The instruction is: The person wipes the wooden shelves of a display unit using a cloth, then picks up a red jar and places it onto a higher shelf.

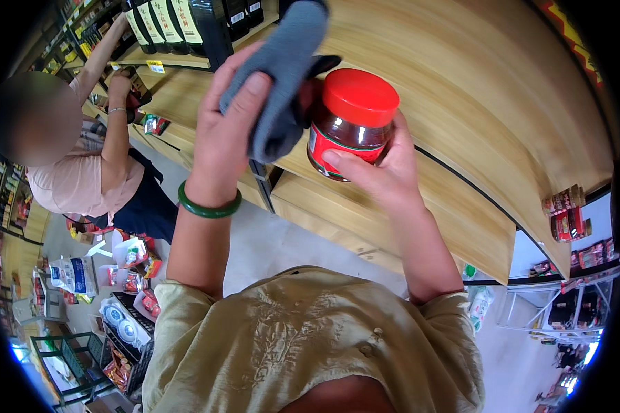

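Observation:
Folded grey cloth (294, 46) fills my left hand (232, 111), with the thumb pressed over its near face. A green bangle (209, 206) circles that wrist. My right hand (382, 165) grips a glass jar (349, 129) by its lower side, thumb across the red label. The jar has a red screw lid (361, 95) and dark contents, and it is slightly tilted. Cloth and jar are close together; whether they touch I cannot tell. Both are held in front of a wooden shelf (444, 103).
Dark bottles with pale labels (173, 26) line a shelf at upper left. A co-worker (88, 180) reaches into the shelving there. Two jars (566, 214) stand at the far right. Boxes, a white sack (73, 276) and a black crate (126, 325) crowd the floor at left.

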The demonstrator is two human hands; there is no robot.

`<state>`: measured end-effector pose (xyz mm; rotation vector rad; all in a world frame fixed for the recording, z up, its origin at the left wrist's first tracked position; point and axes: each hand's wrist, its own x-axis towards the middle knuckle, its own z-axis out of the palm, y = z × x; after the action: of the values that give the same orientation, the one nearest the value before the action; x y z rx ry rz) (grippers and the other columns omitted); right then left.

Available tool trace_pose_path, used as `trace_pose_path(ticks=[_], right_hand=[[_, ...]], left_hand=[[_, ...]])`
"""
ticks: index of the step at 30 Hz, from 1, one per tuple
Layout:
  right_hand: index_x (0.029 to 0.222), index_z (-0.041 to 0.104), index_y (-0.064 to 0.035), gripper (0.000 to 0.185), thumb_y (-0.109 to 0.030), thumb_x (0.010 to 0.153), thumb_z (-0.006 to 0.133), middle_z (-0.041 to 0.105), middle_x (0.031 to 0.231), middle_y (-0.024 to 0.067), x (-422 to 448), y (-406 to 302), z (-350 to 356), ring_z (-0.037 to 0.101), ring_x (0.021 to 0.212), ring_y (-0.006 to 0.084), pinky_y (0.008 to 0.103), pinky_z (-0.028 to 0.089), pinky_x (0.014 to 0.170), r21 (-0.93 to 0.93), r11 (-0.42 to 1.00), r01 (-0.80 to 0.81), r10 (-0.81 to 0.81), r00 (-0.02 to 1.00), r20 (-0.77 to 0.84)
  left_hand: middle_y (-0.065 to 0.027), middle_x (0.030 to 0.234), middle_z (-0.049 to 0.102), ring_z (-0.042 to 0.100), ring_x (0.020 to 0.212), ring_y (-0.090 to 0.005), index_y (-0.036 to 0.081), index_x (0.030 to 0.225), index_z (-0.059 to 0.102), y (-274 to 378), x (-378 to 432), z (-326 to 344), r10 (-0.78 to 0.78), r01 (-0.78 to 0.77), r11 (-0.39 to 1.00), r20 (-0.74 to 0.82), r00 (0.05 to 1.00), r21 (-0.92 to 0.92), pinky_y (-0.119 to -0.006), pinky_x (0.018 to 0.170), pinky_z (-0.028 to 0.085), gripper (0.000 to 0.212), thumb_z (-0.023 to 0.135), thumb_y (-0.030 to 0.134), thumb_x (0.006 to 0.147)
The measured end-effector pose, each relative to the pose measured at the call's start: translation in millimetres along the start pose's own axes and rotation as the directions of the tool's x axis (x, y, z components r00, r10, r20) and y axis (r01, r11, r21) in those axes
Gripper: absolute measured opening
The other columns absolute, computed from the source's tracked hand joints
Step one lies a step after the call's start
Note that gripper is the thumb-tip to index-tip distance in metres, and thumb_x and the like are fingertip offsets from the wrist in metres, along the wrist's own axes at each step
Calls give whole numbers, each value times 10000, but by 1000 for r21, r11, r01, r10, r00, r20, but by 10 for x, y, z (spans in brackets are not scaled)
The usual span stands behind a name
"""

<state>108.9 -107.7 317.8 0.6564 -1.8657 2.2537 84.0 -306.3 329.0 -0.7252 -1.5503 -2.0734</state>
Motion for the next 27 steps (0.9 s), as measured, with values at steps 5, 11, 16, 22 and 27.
trace_pose_path(ticks=[5, 11, 16, 22, 27], right_hand=[[1252, 454, 13, 641, -58, 712, 791, 610, 1152, 78, 18, 189, -137, 629, 955, 153, 303, 535, 806, -257, 950, 179, -124, 969, 214], [1391, 417, 8, 850, -238, 667, 789, 595, 1286, 138, -296, 87, -231, 595, 1167, 246, 396, 470, 1005, 444, 842, -307, 154, 925, 347], [1410, 335, 49, 1209, -679, 566, 804, 555, 1243, 258, -429, -22, -84, 596, 1115, 317, 404, 524, 902, 371, 861, -347, 173, 887, 429], [1421, 327, 45, 1083, -489, 623, 828, 534, 1277, 264, -641, -62, -405, 592, 1126, 315, 402, 527, 892, 323, 926, -194, 108, 958, 266], [1408, 372, 17, 923, -254, 656, 832, 557, 1300, 176, -1053, -530, -1174, 567, 1184, 286, 422, 459, 998, -20, 991, 133, -134, 976, -170]], left_hand=[[-153, 1227, 525, 540, 1213, -321, 47, 1118, 698, 89, -50, 240, 365, -575, 739, 509, 780, 352, -417, 1016, 436, 355, 693, 81, 765], [-227, 1371, 456, 512, 1243, -341, 38, 1201, 643, -44, -51, -106, 166, -237, 968, 505, 847, 79, -437, 1062, 390, 405, 704, 149, 817], [-88, 1048, 656, 617, 995, -169, -10, 1199, 598, -248, -288, -15, -157, 251, 949, 404, 901, -190, -288, 843, 509, 285, 632, 53, 922], [-75, 1083, 621, 567, 952, -125, -32, 1089, 617, -234, -305, -67, -236, 112, 960, 532, 813, 255, -263, 834, 457, 221, 628, 134, 944], [2, 952, 672, 612, 843, -82, 36, 1119, 673, -11, -206, -511, -461, 410, 858, 110, 881, 310, -227, 765, 495, 280, 608, 265, 972]])
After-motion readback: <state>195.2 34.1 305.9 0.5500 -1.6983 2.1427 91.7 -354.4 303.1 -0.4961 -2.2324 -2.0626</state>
